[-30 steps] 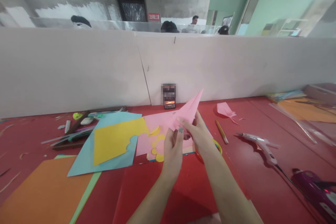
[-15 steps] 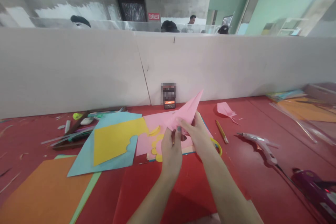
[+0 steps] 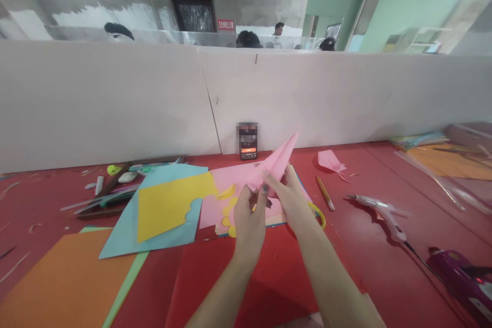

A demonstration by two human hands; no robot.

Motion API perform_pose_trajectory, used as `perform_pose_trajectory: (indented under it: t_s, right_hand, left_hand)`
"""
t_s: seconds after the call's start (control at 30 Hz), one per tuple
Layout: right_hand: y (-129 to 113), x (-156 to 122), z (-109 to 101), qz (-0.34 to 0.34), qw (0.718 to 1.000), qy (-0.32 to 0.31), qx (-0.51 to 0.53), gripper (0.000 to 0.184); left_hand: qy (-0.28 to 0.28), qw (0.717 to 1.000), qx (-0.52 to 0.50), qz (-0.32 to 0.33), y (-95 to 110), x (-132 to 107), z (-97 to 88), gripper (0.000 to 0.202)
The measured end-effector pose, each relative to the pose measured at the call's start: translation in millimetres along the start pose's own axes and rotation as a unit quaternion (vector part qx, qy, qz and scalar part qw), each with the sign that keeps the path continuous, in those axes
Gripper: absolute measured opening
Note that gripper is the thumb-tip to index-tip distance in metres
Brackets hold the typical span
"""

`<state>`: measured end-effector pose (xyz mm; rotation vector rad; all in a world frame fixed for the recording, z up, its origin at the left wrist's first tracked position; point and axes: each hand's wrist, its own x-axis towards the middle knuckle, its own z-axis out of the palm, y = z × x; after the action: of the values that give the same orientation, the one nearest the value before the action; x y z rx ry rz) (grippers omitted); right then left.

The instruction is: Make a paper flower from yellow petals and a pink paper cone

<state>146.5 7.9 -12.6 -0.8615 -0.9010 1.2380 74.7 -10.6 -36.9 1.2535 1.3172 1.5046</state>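
A folded sheet of pink paper, its pointed end up and to the right, is held above the table between both hands. My left hand pinches its lower left edge with thumb and fingers. My right hand grips the lower right side, the thumb lying on the folds. Under the hands are flat pink paper and yellow cut-out pieces with scalloped edges. Yellow scissors handles show beside my right wrist; the rest of the scissors is hidden.
Blue, yellow and orange paper lie to the left, beside a tool tray. A phone leans against the white partition. Rightward are a yellow pen-like stick, pink scrap and a glue gun with its cord.
The pink paper has shifted very slightly to the right at its tip. My left hand's fingers have moved a little along its lower edge; both hands still hold it.
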Motion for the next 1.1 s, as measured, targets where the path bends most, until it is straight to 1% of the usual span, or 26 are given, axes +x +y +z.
perform_pose_trajectory:
  t_s: [0.1,0.17,0.23,0.3,0.47,0.53,0.6,0.7,0.8,0.93,1.1]
  right_hand:
    - [-1,0,-1,0.005,1.0,0.006,0.016,0.026]
    - [-1,0,-2,0.001,1.0,0.012,0.025,0.03]
    - [-1,0,-3,-0.006,0.999,0.017,0.031,0.035]
    - [-2,0,-3,-0.004,0.999,0.015,0.031,0.037]
    - [-2,0,-3,-0.008,1.0,0.025,0.006,0.033]
    - [0,0,-3,-0.006,1.0,0.03,-0.006,0.033]
    - [1,1,-3,-0.002,1.0,0.031,-0.001,0.031]
    - [2,4,-6,0.012,0.999,0.005,0.041,0.026]
    - [3,7,-11,0.022,0.997,-0.018,0.069,0.024]
    - [2,7,-15,0.021,0.997,-0.023,0.063,0.026]
    - [-3,3,-11,0.022,0.998,-0.038,0.048,0.028]
  left_hand:
    - [-0.027,0.999,-0.022,-0.01,-1,0,-0.9,0.024]
    - [-0.049,0.998,-0.047,-0.006,-3,0,-2.5,0.027]
    - [-0.057,0.996,-0.072,-0.001,-6,1,-4.3,0.033]
    - [-0.052,0.996,-0.073,-0.005,-8,2,-5.9,0.034]
    - [-0.022,1.0,-0.017,-0.007,-7,5,-7.7,0.031]
    - [-0.014,1.0,-0.014,-0.006,-7,5,-7.2,0.031]
    - [-0.019,0.999,-0.034,0.004,-7,4,-6.5,0.031]
    - [-0.061,0.994,-0.082,0.035,-8,3,-5.6,0.033]
    - [-0.096,0.989,-0.102,0.045,-8,1,-5.3,0.028]
    - [-0.099,0.988,-0.118,0.018,-10,2,-4.9,0.021]
    - [-0.104,0.986,-0.131,0.009,-11,4,-5.5,0.023]
